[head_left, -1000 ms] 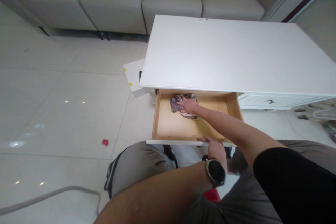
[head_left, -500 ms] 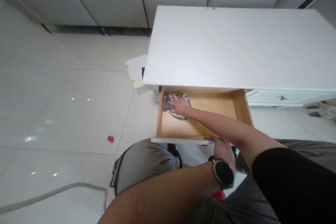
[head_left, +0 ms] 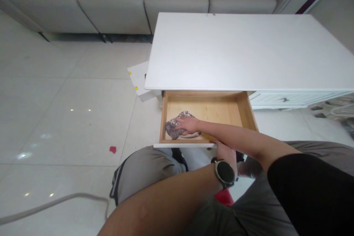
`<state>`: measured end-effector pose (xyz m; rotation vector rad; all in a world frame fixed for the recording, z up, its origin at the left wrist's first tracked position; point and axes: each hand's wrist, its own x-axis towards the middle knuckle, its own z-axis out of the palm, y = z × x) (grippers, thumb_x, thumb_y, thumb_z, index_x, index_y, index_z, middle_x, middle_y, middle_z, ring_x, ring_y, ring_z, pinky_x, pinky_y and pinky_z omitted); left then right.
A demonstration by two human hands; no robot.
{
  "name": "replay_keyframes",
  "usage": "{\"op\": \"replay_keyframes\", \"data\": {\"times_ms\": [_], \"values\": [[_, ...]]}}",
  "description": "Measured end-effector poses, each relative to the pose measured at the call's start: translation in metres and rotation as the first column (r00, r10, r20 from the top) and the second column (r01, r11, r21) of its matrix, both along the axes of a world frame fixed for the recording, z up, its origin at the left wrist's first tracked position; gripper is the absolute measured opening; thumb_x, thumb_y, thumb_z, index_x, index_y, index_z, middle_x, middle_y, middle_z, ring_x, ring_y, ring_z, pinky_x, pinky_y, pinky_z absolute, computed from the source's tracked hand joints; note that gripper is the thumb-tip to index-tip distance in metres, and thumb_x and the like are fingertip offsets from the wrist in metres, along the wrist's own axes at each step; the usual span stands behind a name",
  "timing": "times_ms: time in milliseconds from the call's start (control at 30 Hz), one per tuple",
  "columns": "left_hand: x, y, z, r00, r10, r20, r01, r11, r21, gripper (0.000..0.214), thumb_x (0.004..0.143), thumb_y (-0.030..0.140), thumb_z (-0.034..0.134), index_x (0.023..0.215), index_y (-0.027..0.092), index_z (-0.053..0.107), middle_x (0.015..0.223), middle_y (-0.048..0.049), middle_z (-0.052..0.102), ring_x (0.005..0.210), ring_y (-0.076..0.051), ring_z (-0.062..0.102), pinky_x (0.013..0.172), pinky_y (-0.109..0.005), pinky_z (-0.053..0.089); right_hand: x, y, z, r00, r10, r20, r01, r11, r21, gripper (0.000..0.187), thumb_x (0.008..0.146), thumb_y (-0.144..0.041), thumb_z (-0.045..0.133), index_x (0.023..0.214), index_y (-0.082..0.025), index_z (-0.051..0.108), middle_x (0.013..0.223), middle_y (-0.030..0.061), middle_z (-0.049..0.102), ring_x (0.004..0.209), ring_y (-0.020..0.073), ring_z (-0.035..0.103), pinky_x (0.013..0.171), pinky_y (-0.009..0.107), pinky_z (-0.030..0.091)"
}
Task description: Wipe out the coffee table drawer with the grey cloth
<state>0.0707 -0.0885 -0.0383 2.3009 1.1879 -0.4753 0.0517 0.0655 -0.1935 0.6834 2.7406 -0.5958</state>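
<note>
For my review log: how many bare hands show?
2: the right hand, spread on the grey-and-white patterned cloth in the open pale-wood drawer; the left hand, partly hidden, at the drawer's white front.

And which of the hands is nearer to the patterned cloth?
Right. The right hand lies on the patterned cloth; the left hand is at the drawer front, apart from the cloth.

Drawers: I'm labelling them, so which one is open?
The left drawer, with the patterned cloth under the right hand; the right drawer sits shut.
</note>
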Motion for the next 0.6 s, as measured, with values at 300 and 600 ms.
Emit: {"op": "replay_keyframes", "data": {"times_ms": [300,600], "values": [[0.004,-0.003,-0.017,0.998,-0.045,-0.05,0.052,0.988,0.146,0.058,0.098,0.006,0.028,0.145,0.021,0.058,0.132,-0.0146,0.07,0.114,-0.031,0.063,0.097,-0.052,0.039,0.156,0.033,0.014,0.772,-0.577,0.267,0.563,0.816,0.135,0.069,0.095,-0.059,0.057,0.158,-0.037,0.043,0.167,0.0184,0.027,0.135,0.0422,0.051,0.106,0.058,0.044],[0.011,-0.004,-0.02,1.0,0.024,-0.02,-0.022,0.996,0.081,0.057,0.098,0.006,0.031,0.147,0.02,0.057,0.133,-0.0167,0.07,0.123,-0.031,0.064,0.106,-0.059,0.045,0.247,0.014,0.004,0.597,-0.61,0.521,0.664,0.74,0.106,0.104,0.081,-0.071,0.063,0.166,-0.023,0.025,0.173,0.022,0.007,0.134,0.043,0.055,0.112,0.052,0.042]]}}
